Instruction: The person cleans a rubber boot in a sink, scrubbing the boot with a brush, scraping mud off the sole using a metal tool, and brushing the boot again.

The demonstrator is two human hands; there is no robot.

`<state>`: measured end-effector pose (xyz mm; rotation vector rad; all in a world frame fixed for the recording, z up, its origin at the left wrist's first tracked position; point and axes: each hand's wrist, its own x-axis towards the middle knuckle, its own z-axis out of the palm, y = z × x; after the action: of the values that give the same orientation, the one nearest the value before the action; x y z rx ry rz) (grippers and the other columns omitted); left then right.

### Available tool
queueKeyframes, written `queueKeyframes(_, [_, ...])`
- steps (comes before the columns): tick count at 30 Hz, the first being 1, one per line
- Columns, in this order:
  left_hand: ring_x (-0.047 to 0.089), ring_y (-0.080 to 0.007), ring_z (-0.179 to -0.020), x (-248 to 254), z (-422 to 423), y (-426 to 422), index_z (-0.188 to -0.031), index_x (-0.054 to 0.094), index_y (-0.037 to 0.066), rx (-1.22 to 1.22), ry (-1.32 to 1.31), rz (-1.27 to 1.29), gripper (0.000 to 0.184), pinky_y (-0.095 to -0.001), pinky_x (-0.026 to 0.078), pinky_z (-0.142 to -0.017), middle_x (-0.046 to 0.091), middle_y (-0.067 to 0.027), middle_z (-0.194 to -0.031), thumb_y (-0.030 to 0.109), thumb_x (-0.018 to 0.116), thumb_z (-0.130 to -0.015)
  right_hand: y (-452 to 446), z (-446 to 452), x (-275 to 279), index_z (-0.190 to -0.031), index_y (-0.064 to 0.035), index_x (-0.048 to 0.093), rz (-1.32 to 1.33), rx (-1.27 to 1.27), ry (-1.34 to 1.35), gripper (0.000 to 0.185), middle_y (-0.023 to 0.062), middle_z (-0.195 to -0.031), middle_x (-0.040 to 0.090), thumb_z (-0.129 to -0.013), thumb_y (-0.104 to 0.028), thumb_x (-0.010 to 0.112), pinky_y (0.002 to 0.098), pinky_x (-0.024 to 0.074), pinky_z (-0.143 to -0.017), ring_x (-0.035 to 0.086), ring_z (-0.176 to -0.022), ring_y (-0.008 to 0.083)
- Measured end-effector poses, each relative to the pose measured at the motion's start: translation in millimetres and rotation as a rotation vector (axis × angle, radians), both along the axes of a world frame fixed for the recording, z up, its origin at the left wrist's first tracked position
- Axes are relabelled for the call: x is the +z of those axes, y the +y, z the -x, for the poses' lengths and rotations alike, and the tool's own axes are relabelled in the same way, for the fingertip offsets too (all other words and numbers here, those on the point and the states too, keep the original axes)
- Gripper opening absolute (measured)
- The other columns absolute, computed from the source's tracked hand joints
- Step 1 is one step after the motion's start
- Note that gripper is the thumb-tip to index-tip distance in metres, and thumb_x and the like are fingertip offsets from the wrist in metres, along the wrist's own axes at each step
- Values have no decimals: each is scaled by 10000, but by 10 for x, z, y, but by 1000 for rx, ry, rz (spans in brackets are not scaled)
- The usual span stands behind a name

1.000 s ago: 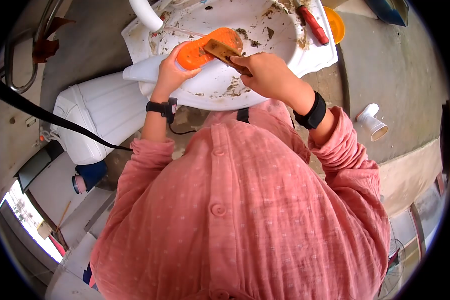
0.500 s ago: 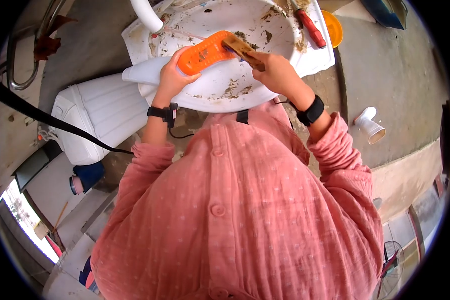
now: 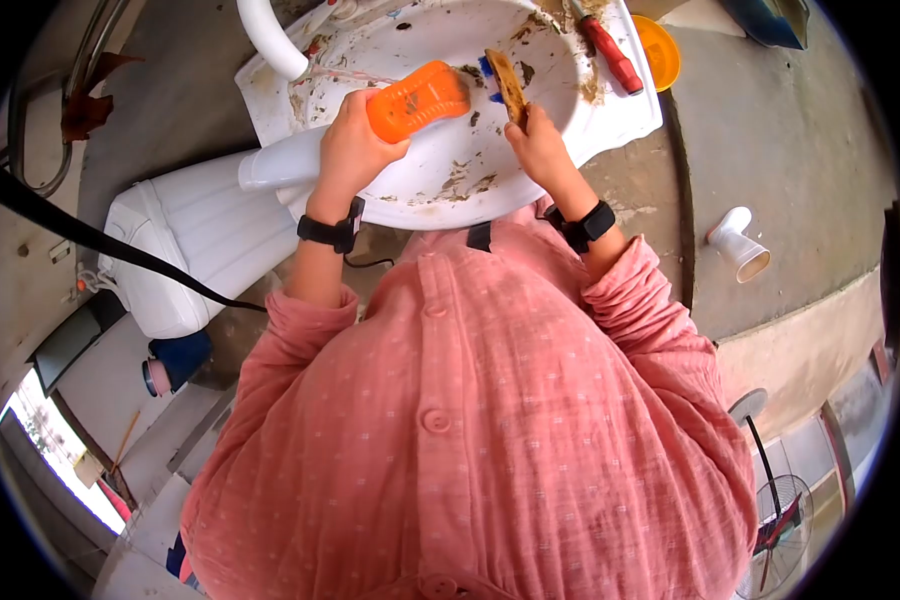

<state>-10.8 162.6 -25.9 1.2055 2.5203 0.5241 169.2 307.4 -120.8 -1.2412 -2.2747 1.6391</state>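
Note:
My left hand [image 3: 355,145] is closed around a white boot with its orange sole [image 3: 420,100] turned up. The boot's pale shaft [image 3: 285,165] sticks out to the left under my wrist. In my right hand [image 3: 540,145] is a wooden scrub brush [image 3: 508,85] with blue bristles facing left, a short way apart from the sole. Both hands are over a white washbasin [image 3: 440,205] spotted with brown mud and bits of debris.
A red-handled tool [image 3: 610,55] lies on the basin's right rim, beside an orange bowl [image 3: 660,55]. A white curved pipe [image 3: 270,35] hangs over the left side. Another white boot [image 3: 740,245] is on the floor at right; a ribbed white container [image 3: 180,245] stands left.
The brush has come off the sole and swung more upright, to the right. The orange sole has turned and appears cleaner, with less mud visible on it.

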Motion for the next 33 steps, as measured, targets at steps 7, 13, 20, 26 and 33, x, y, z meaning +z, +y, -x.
queueKeyframes(7, [554,-286,-1043,-68,-43,-317,-1237,342,38,-67,-319,103,761,-350,449,-862,530,-192,-1149,241,785,-652,-447,275,66,-1003,11,423,1097,-255,64,246,68,-673,535,-854,-165,508,290,429,-424,524,-509,168])
queueKeyframes(13, [513,-306,-1091,-48,284,357,-1378,141,-7,84,-768,583,924,-385,509,-730,305,-257,-1362,572,551,-786,-659,511,-50,-910,-7,514,832,-326,147,134,41,-607,521,-865,-123,565,271,394,-389,482,-466,128])
queueKeyframes(20, [613,-273,-871,-1152,448,1022,-1185,429,-138,-112,-418,694,927,-356,507,-711,576,-246,-1055,555,692,-628,-630,518,32,-1170,7,302,800,-304,145,506,67,-692,505,-809,-104,639,271,388,-391,465,-462,135])
queueKeyframes(26, [617,-197,-857,-1154,569,484,-1051,558,-54,232,-1176,293,366,-291,494,-778,630,-126,-963,104,636,-730,-504,281,171,-1322,15,251,973,-156,168,667,54,-689,483,-811,-163,642,253,365,-387,455,-479,115])
queueKeyframes(33, [528,-240,-1104,-443,533,-14,-1221,431,-29,460,-1455,-372,493,-363,435,-949,535,-150,-1185,-85,539,-743,-506,296,39,-1316,-19,365,349,-158,287,536,285,-1090,555,-870,-276,517,364,427,-844,566,-969,392])
